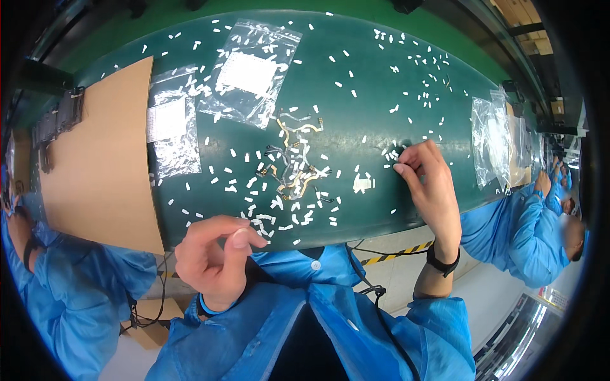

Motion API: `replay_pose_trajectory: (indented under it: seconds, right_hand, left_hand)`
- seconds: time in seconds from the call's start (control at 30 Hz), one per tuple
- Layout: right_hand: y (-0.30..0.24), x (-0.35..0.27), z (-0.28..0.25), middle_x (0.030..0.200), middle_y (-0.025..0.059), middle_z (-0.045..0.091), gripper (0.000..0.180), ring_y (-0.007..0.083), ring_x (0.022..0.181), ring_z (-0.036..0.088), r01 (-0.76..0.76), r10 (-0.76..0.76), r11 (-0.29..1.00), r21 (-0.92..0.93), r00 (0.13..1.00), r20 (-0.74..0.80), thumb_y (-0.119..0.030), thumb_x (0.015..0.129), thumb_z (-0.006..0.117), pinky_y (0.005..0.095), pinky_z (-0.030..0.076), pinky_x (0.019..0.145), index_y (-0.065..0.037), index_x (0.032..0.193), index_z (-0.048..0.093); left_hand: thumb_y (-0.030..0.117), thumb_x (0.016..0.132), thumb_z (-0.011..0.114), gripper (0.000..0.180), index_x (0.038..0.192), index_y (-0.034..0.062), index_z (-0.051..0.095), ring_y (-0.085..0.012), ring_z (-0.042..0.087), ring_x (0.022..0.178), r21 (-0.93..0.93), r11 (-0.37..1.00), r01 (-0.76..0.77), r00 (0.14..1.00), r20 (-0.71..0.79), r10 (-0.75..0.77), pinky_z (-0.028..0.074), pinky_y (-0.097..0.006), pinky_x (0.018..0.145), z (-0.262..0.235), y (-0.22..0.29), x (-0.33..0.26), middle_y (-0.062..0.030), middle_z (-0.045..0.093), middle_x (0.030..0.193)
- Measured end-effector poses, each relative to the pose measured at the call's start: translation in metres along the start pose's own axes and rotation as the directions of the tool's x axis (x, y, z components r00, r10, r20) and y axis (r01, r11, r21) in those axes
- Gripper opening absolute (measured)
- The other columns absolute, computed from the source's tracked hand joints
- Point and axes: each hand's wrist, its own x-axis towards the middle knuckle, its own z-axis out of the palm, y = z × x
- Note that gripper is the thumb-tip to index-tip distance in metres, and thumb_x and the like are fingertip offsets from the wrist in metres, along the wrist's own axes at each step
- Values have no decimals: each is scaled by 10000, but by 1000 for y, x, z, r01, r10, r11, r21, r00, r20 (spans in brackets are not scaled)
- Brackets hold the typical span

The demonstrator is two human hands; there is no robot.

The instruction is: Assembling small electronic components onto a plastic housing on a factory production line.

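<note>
Clear bags: far one, set a little left of centre, with a white sheet showing and small white bits scattered over it; whether any are inside cannot be told. Left bag lies against the cardboard sheet, likewise with a white paper. More clear plastic at the right end, contents unclear. Small white pieces strewn widely, thickest around a loose tangle of tan and grey flat cables mid-table. Right hand just beside a small cluster of these pieces, thumb and forefinger nearly together; cannot tell whether anything is pinched. Left hand at the near edge, beside another cluster, thumb and forefinger curled close; grip also unclear. Cardboard covers the table's left part, dark parts along its outer edge. Table dark green, smooth. Blue-clad co-workers to left and right; yellow-black tape on the pale floor.
</note>
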Motion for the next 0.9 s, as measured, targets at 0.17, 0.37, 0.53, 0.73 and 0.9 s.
replay_pose_trajectory:
  seconds: [0.17, 0.37, 0.53, 0.73, 0.9]
  right_hand:
    - [-5, -5, 1, 876, 98, 601, 95, 188, 752, 623, 79, -79, 997, 25, 997, -26, 40, 895, 641, 301, 501, 694, 30, 962, 575]
    - [-62, -26, 29, 969, 109, 668, 141, 147, 871, 672, -149, 116, 628, 764, 988, 97, 72, 911, 633, 266, 555, 788, 60, 1044, 589]
    - [-80, -29, 62, 1009, 179, 662, 148, 211, 914, 688, -27, -66, 425, 905, 996, 61, 133, 902, 600, 316, 579, 819, 76, 1037, 577]
    - [-89, -28, 70, 1015, 208, 675, 130, 227, 909, 703, -76, -49, 405, 911, 993, 104, 118, 924, 583, 312, 606, 796, 72, 1042, 553]
    - [-100, -33, 75, 1022, 221, 684, 139, 248, 934, 707, -90, 37, 425, 901, 996, 82, 102, 941, 564, 341, 632, 801, 87, 1079, 549]
  left_hand:
    - [-1, 920, 630, 63, 973, -34, 639, -115, 596, 544, -15, 1000, 2, 1000, 25, -2, 472, -230, 535, 1, -2, -3, -128, 702, 711]
    - [-57, 856, 679, 307, 1160, -23, 653, -124, 638, 722, 69, 994, 90, 925, 363, -109, 498, -226, 625, 26, 9, 11, -103, 673, 880]
    - [-96, 791, 732, 368, 1146, -10, 684, -135, 644, 806, 23, 1000, -19, 948, 319, 11, 509, -235, 641, 34, -1, 15, -117, 642, 1058]
    - [-88, 765, 758, 247, 996, -3, 744, -163, 655, 830, 42, 993, -107, 962, 256, 93, 527, -249, 653, 25, -3, 15, -106, 652, 989]
    - [-77, 719, 783, 247, 947, 13, 762, -168, 645, 819, 111, 976, -188, 972, 163, 169, 518, -265, 667, 24, -8, 14, -99, 653, 965]
